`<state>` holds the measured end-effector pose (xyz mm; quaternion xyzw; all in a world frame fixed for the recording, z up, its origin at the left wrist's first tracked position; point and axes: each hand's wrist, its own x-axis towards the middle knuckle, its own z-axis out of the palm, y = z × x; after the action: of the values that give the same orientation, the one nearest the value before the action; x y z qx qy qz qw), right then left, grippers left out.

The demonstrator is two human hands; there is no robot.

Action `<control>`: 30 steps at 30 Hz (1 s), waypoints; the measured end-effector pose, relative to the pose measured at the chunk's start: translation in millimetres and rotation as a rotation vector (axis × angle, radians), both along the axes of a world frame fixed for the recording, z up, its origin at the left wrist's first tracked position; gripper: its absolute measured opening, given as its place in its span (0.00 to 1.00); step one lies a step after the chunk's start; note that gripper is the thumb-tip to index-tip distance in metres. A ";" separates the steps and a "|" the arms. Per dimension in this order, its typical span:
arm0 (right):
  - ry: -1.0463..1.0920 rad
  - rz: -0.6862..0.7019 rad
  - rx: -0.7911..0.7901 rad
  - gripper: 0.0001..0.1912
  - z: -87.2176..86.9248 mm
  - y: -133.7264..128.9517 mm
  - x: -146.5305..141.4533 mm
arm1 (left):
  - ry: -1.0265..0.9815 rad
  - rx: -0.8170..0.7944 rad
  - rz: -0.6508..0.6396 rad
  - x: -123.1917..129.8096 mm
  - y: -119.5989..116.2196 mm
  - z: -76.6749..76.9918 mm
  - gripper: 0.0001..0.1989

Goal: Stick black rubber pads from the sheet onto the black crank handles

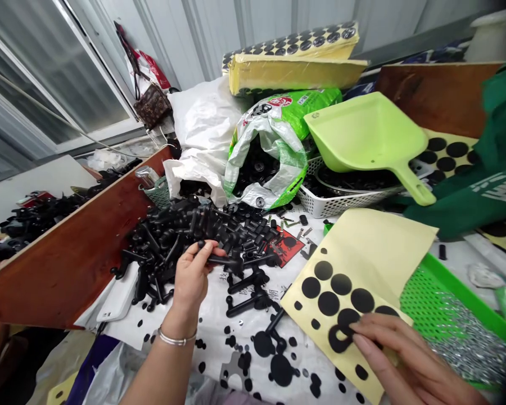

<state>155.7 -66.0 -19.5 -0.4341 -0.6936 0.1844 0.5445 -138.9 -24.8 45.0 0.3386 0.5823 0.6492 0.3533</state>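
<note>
Head view: at lower center, left hand (196,273) with thumb and fingers closed in a pinch on a slim black plastic rod with a thick angled end (225,260), held just above a white printed sheet (213,343). Around the left wrist, a plain silver metal bangle (177,340). Just behind the left hand, a broad heap of black plastic parts (164,230), with a small red card (285,256) near its right edge and a flat white rectangular object (118,295) at its left. At lower right, right hand (398,349) with thumb and index finger pinched together on the edge of a black round sticker (334,341), over a pale yellow backing sheet (293,293) bearing further black discs; whether fully free or partly stuck, impossible to tell. Beside the right hand, a bright green perforated plastic basket (425,281) with many thin silvery metal pieces (468,346) inside. Farther back, a lime-green plastic dustpan (362,135) above a white perforated plastic basket (322,208), an open green-and-white plastic bag (293,115) of black parts, and a white sack (206,112). Along the left, a reddish-brown wooden board (80,253) on edge.
</note>
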 end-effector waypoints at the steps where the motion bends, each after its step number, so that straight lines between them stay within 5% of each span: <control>1: 0.009 0.020 -0.030 0.06 4.6 -0.3 -4.1 | -0.079 -0.029 -0.048 11.3 -1.2 -1.7 0.12; 6: 0.007 0.172 -0.112 0.34 17.5 -5.4 -26.0 | -0.446 -0.261 -0.310 70.6 -19.0 -15.5 0.11; 11: 0.074 0.276 -0.179 0.35 14.6 -10.0 -31.2 | -0.751 -0.439 -0.544 101.3 -34.7 -25.9 0.14; 14: 0.242 0.282 -0.376 0.32 14.5 -8.9 -28.3 | -0.601 -0.420 -0.581 101.6 -38.8 -27.7 0.17; 18: 0.460 0.360 -0.505 0.29 20.8 -2.9 -24.9 | -0.099 -0.224 -0.509 93.5 -44.7 -26.4 0.26; 24: 0.554 0.458 -0.583 0.29 30.3 -0.6 -26.7 | 0.614 0.027 -0.743 83.2 -51.3 -23.6 0.27; 26: 0.541 0.473 -0.591 0.29 30.8 -1.4 -28.7 | 0.570 0.016 -0.781 84.5 -51.8 -23.0 0.25; 30: 0.570 0.424 -0.623 0.28 33.1 2.4 -26.9 | 0.086 -0.140 -0.845 90.5 -50.4 -22.1 0.23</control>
<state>128.9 -63.6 13.6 -0.3577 -0.5013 0.6028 0.5074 -48.4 -75.2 22.9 0.5491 0.4494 0.3917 0.5857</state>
